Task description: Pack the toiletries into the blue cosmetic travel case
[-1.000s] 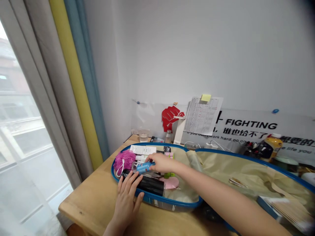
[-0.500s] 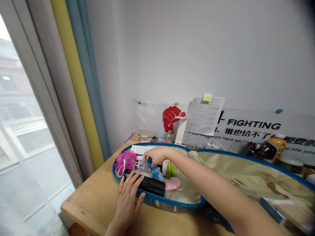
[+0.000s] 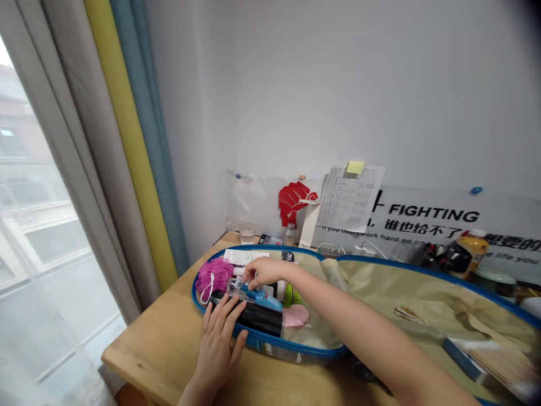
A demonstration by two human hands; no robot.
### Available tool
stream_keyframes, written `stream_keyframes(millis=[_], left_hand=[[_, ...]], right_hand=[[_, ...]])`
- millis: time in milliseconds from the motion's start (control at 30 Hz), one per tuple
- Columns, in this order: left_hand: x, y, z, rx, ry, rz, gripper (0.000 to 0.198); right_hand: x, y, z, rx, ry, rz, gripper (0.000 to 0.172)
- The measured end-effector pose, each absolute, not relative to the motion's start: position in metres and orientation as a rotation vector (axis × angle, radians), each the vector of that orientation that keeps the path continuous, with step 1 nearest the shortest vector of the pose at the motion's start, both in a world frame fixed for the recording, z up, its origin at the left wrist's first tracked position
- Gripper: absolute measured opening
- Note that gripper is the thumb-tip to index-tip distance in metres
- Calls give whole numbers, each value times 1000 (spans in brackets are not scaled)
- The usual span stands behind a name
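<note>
An open blue-rimmed travel bag (image 3: 296, 352) with a beige lining lies on the wooden table (image 3: 160, 349). My right hand (image 3: 264, 272) reaches into its left half, fingers pinched at the cap end of a small blue bottle (image 3: 264, 299) that lies across the other items. My left hand (image 3: 217, 344) rests flat on the bag's near rim, fingers spread and touching a black bottle (image 3: 262, 316). Around them lie a pink bath puff (image 3: 213, 274), a white box (image 3: 245, 256), a clear case (image 3: 234, 287), green tubes (image 3: 291, 294) and a pink round pad (image 3: 295, 316).
Curtains (image 3: 127, 141) and a window stand at the left, past the table's edge. Against the wall are a glass (image 3: 247, 234), a small bottle (image 3: 289, 234), a printed sheet (image 3: 349, 197), a banner (image 3: 435, 217) and a yellow bottle (image 3: 469, 251). Metal tweezers (image 3: 408, 316) lie in the bag's right half.
My right hand tipped the blue bottle upright, then laid it flat again among the items. My left hand has stayed on the rim.
</note>
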State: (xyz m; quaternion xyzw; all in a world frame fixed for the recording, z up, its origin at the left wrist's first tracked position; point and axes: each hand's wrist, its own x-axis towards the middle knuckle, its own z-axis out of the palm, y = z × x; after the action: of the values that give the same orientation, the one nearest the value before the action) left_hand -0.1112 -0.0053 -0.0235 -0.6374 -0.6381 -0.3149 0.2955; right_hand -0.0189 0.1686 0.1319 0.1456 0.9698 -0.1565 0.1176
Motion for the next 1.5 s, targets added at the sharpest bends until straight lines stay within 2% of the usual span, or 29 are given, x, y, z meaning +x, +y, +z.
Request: stream_keyframes(millis=[267, 467, 800, 1200, 1367, 1500], left_hand=[[-112, -5, -24, -1688, -1667, -855, 43], [-111, -6, -24, -1679, -1678, -874, 45], [-112, -5, -25, -1690, -1677, -836, 45], [-111, -5, -22, -1699, -1694, -837, 43], [-112, -5, -23, -1692, -1659, -831, 43], [-111, -5, -23, -1693, -1672, -837, 44]], right_hand=[[-31, 153, 114, 474, 2907, -371, 39], [-56, 146, 104, 416, 2939, -358, 28], [-56, 147, 88, 430, 3000, -444, 28], [-55, 149, 76, 454, 3049, -734, 26], [-41, 157, 88, 490, 3088, -969, 26], [-8, 179, 111, 683, 3141, -1075, 26]])
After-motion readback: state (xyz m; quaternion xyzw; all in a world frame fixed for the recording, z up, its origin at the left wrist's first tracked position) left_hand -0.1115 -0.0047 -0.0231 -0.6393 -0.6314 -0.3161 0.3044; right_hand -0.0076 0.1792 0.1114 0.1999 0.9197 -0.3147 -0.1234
